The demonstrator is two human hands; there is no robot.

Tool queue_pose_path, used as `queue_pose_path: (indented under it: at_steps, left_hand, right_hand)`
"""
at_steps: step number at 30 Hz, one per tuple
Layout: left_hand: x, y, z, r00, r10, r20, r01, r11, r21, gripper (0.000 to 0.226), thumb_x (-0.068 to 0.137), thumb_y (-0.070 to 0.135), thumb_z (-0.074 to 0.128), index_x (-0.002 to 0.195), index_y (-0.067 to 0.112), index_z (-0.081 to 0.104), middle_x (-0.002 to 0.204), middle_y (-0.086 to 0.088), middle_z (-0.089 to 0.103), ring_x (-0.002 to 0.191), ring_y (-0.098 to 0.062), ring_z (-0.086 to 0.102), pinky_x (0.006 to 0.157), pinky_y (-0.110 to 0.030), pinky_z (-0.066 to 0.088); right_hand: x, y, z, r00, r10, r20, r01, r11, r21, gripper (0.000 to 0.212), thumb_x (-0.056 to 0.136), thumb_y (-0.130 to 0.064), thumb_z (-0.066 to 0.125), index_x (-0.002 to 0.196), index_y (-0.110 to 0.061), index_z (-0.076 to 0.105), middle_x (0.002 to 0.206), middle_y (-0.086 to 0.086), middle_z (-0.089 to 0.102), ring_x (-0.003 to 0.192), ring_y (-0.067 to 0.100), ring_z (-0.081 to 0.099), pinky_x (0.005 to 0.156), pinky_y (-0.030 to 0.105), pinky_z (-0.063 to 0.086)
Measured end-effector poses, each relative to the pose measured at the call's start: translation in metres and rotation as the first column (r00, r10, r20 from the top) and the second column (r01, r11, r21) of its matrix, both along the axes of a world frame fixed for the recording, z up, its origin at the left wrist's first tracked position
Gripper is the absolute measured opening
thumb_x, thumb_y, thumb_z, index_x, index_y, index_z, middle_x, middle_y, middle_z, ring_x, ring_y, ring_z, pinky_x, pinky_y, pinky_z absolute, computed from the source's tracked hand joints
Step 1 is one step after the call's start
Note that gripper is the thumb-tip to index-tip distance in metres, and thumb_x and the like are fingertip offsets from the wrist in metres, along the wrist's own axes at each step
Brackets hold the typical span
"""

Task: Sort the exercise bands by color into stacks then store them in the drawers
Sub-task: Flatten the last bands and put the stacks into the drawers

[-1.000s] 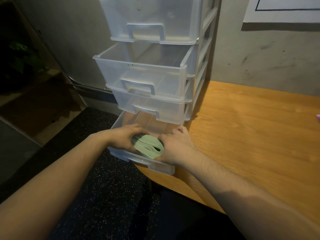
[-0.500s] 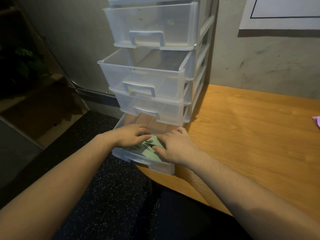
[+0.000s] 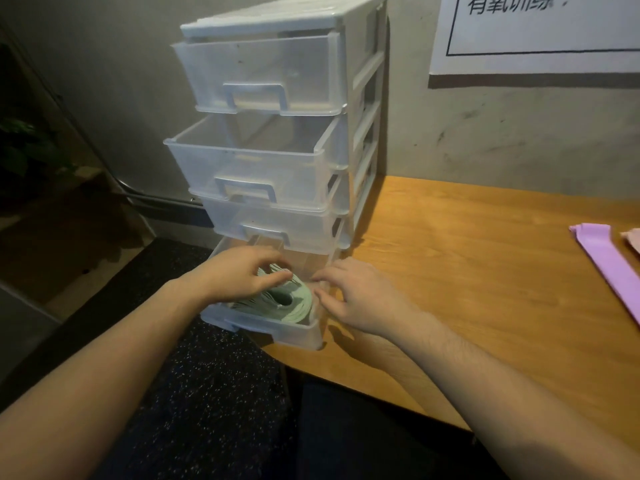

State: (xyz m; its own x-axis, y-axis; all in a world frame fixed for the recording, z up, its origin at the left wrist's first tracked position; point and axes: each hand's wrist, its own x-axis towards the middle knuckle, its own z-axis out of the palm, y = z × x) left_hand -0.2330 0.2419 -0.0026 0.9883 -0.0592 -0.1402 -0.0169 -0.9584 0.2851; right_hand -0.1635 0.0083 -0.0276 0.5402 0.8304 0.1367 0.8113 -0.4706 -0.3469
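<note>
A folded stack of pale green exercise bands [image 3: 289, 304] lies inside the pulled-out bottom drawer [image 3: 266, 329] of a clear plastic drawer unit [image 3: 277, 109]. My left hand [image 3: 239, 271] rests on top of the green bands with fingers curled over them. My right hand [image 3: 360, 294] hovers just right of the drawer's right wall, fingers spread and holding nothing. A stack of purple bands [image 3: 609, 261] lies on the wooden table [image 3: 485, 271] at the far right, with a pink band [image 3: 632, 239] beside it at the frame edge.
The second drawer [image 3: 249, 168] from the top is pulled partly out; the top and third ones are nearly in. A paper notice [image 3: 536, 32] hangs on the grey wall. Dark speckled floor [image 3: 214, 393] lies below the table's curved front edge.
Both hands held the green bands and lowered them into the bottom drawer. The right hand has since let go and drawn back to the right; the left stays on the bands.
</note>
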Motion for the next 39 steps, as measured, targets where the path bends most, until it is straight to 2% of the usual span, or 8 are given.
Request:
queue_pose_path:
  at_steps: [6,14,19,24,29,33,36,39]
  left_hand:
    - [0.022,-0.068,0.021,0.988,-0.113,0.107,0.111,0.994,0.023,0.022,0.096,0.048,0.056,0.114,0.041,0.065,0.098,0.023,0.063,0.086,0.004,0.058,0.077,-0.024,0.053]
    - [0.095,-0.197,0.008,0.943,-0.318,0.096,0.309,0.946,0.095,0.032,0.099,0.048,0.052,0.127,0.036,0.061,0.114,0.018,0.065,0.09,-0.003,0.061,0.083,-0.032,0.055]
    - [0.143,-0.282,-0.017,0.921,-0.386,0.053,0.386,0.923,0.006,0.03,0.101,0.042,0.054,0.129,0.034,0.058,0.113,0.013,0.066,0.092,-0.006,0.062,0.085,-0.03,0.053]
    - [0.184,-0.357,-0.037,0.891,-0.452,0.039,0.454,0.887,-0.09,0.027,0.102,0.036,0.054,0.127,0.029,0.061,0.111,0.011,0.066,0.094,-0.009,0.06,0.071,-0.014,0.042]
    - [0.226,-0.427,-0.05,0.847,-0.526,0.072,0.531,0.842,-0.092,0.028,0.1,0.035,0.056,0.127,0.029,0.062,0.123,0.009,0.065,0.11,-0.01,0.06,0.089,-0.028,0.05]
    - [0.256,-0.481,-0.05,0.763,-0.631,0.137,0.639,0.769,-0.015,0.032,0.097,0.027,0.059,0.128,0.022,0.063,0.131,0.004,0.064,0.119,-0.014,0.057,0.099,-0.029,0.046]
    - [0.283,-0.52,-0.049,0.736,-0.658,0.159,0.668,0.744,-0.015,0.036,0.097,0.026,0.06,0.133,0.022,0.059,0.135,0.002,0.06,0.124,-0.016,0.053,0.104,-0.032,0.044]
    - [0.309,-0.553,-0.051,0.765,-0.621,0.168,0.64,0.763,-0.092,0.047,0.098,0.026,0.059,0.144,0.023,0.048,0.146,0.002,0.052,0.133,-0.016,0.048,0.109,-0.036,0.043]
  right_hand:
    - [0.02,-0.068,-0.004,0.994,-0.113,-0.013,0.113,0.993,-0.025,0.035,0.101,-0.043,0.049,0.132,-0.029,0.061,0.125,-0.007,0.065,0.119,0.015,0.055,0.101,0.034,0.046]
    - [0.041,-0.203,-0.011,0.912,-0.41,0.009,0.41,0.912,-0.016,0.035,0.099,-0.043,0.052,0.132,-0.032,0.06,0.124,-0.01,0.065,0.12,0.013,0.054,0.102,0.033,0.044]
    - [0.054,-0.297,-0.018,0.82,-0.568,-0.064,0.57,0.822,0.01,0.036,0.096,-0.043,0.054,0.128,-0.03,0.064,0.122,-0.008,0.067,0.118,0.015,0.057,0.101,0.037,0.046]
    - [0.062,-0.383,-0.026,0.668,-0.726,-0.161,0.742,0.666,0.076,0.034,0.098,-0.036,0.058,0.13,-0.029,0.064,0.128,-0.008,0.066,0.119,0.011,0.056,0.1,0.03,0.045]
    - [0.08,-0.459,-0.037,0.473,-0.844,-0.254,0.881,0.45,0.146,0.03,0.098,-0.035,0.057,0.126,-0.027,0.066,0.122,-0.006,0.067,0.114,0.015,0.059,0.098,0.036,0.05]
    - [0.098,-0.515,-0.04,0.34,-0.872,-0.352,0.924,0.242,0.295,0.023,0.097,-0.026,0.058,0.117,-0.025,0.068,0.109,-0.009,0.067,0.104,0.015,0.063,0.09,0.036,0.052]
    - [0.109,-0.554,-0.043,0.231,-0.9,-0.371,0.953,0.132,0.274,0.024,0.097,-0.027,0.056,0.12,-0.026,0.066,0.113,-0.006,0.066,0.104,0.015,0.06,0.09,0.038,0.052]
    - [0.122,-0.584,-0.054,0.144,-0.897,-0.417,0.973,0.053,0.223,0.027,0.098,-0.028,0.054,0.123,-0.025,0.064,0.117,-0.003,0.065,0.109,0.019,0.059,0.093,0.038,0.049]
